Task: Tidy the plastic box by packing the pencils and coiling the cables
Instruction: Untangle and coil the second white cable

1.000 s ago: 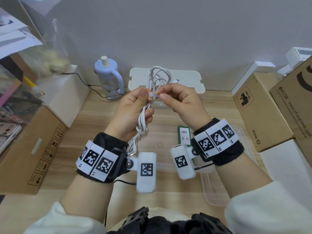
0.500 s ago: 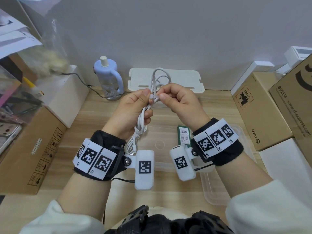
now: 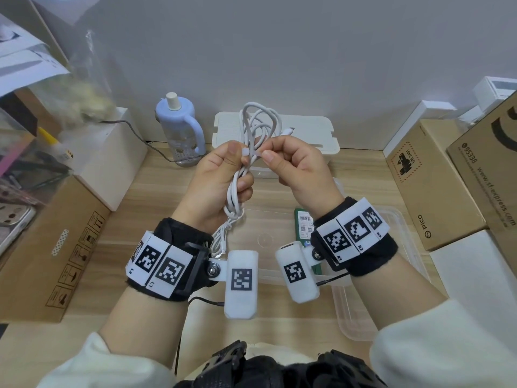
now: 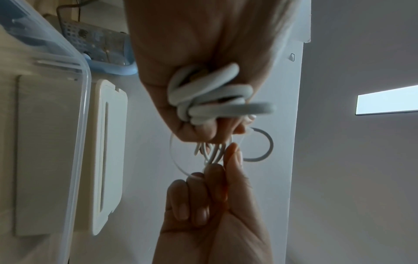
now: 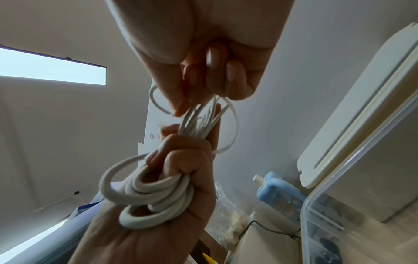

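A white cable [image 3: 260, 121] is bunched into long loops, and my left hand [image 3: 240, 169] grips the bundle at its middle, above the table. Loops stick up over the fist and hang below it. My right hand [image 3: 265, 155] pinches a short white tie [image 3: 253, 154] at the bundle, right beside my left thumb. In the left wrist view the coil [image 4: 210, 94] fills my left fist, with the right hand [image 4: 217, 178] beyond it. Under my wrists sits the clear plastic box [image 3: 402, 247] with a green pencil pack [image 3: 303, 225] inside.
The box's white lid [image 3: 307, 133] leans at the back wall beside a blue bottle [image 3: 179, 127]. Cardboard boxes [image 3: 430, 186] stand to the right. To the left are another carton [image 3: 56, 247] and a white box [image 3: 112, 152]. A grey wire [image 3: 134, 133] runs over the white box.
The right thumb and finger have drawn a little to the right of the left thumb, and the white tie now shows between them. The left hand's grip on the bundle is unchanged.
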Motion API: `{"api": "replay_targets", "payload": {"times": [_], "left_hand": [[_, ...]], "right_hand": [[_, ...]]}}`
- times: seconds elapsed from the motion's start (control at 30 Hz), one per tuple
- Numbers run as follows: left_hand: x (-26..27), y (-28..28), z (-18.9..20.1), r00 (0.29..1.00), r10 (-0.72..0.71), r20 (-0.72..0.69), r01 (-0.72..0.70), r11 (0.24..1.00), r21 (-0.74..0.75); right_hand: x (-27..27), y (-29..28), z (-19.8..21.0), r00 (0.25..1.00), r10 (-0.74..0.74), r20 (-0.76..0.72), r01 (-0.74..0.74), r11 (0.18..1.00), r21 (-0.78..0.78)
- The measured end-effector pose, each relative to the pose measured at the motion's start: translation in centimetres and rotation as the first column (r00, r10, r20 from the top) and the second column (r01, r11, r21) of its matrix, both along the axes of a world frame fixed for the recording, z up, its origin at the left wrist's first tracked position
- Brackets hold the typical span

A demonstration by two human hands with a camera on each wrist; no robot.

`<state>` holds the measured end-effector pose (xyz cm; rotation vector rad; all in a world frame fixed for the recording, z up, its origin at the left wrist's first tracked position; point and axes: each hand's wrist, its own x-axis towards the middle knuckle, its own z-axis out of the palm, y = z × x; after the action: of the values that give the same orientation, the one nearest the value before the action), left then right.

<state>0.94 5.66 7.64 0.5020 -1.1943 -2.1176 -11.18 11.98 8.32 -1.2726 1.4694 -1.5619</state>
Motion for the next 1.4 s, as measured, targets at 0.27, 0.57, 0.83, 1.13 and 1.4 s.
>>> {"api": "replay_targets", "payload": {"times": [0.27, 0.57, 0.83, 1.13, 1.4], "left_hand": [[0.0, -0.1, 0.1, 0.998, -0.014, 0.068, 0.017, 0.999, -0.045], [-0.1, 0.1, 0.0, 0.996, -0.037, 0.078, 0.042, 0.997, -0.066], [-0.6, 0.0, -0.8, 0.964, 0.115, 0.24, -0.057, 0.97, -0.238], [-0.5, -0.5, -2.0, 0.905, 0.33, 0.269, -0.185, 0.874, -0.45], [-0.1, -0.9, -3.5, 0.834, 0.467, 0.293, -0.2, 0.753, -0.627]], "right_hand": [[0.0, 0.1, 0.0, 1.0, -0.002, 0.002, 0.002, 1.0, 0.018], [0.1, 0.2, 0.2, 0.999, 0.047, 0.001, -0.047, 0.999, -0.017], [1.1, -0.2, -0.3, 0.993, 0.001, -0.117, 0.003, 1.0, 0.031], [0.6, -0.6, -0.2, 0.729, -0.161, -0.665, 0.235, 0.972, 0.022], [1.0, -0.1, 0.2, 0.936, -0.138, -0.325, 0.136, 0.99, -0.029]]}}
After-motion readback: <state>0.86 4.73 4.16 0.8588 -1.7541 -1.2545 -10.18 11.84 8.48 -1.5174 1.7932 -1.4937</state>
